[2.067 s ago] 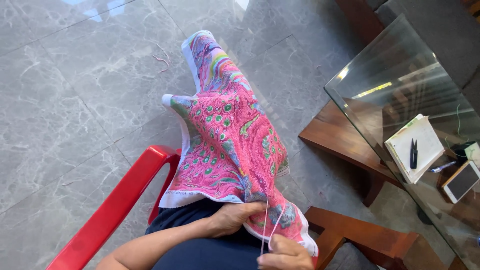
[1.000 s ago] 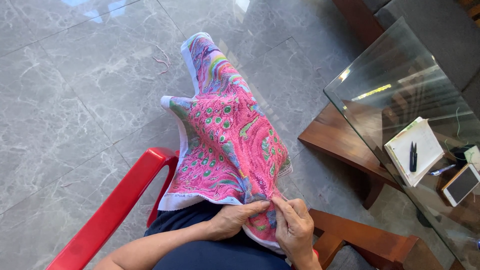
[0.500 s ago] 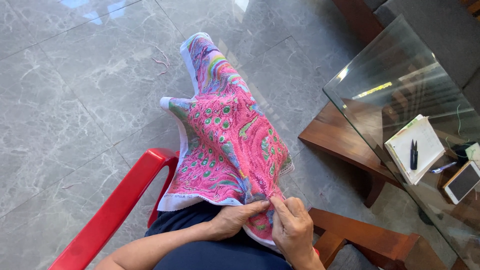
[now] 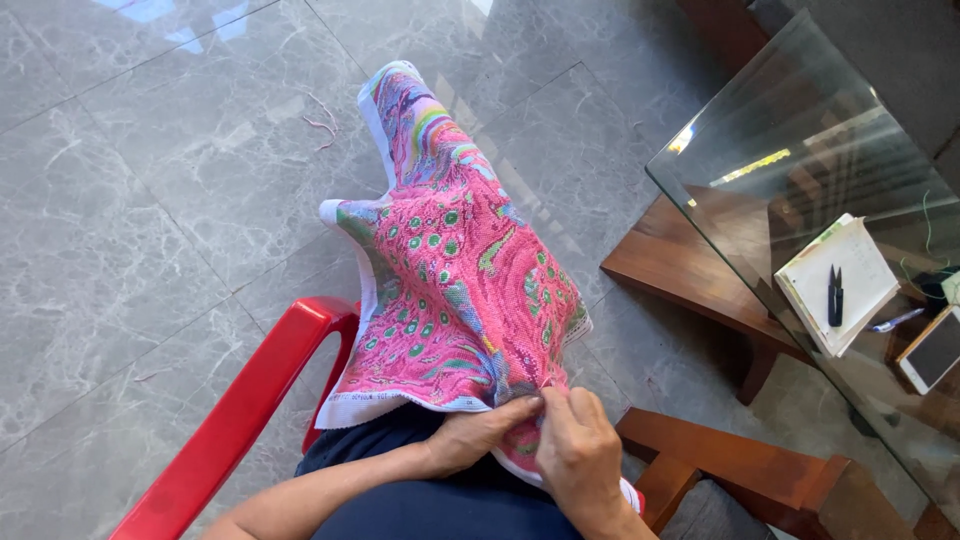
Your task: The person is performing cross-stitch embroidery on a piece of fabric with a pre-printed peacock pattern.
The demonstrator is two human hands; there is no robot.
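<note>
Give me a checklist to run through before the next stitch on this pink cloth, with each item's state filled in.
1. Cloth held: ok. The left hand pinches the lower edge of the pink embroidered cloth on the lap.
2. Working hand in place: ok. The right hand is at the same edge, fingers meeting the left hand's.
3. Needle and thread in hand: cannot tell; too small to see between the fingers.
4. Cloth off the floor: ok. It drapes over the knee beside the red chair arm.
5. Snips within reach: probably ok. The black snips lie on the notebook on the glass table to the right.
</note>
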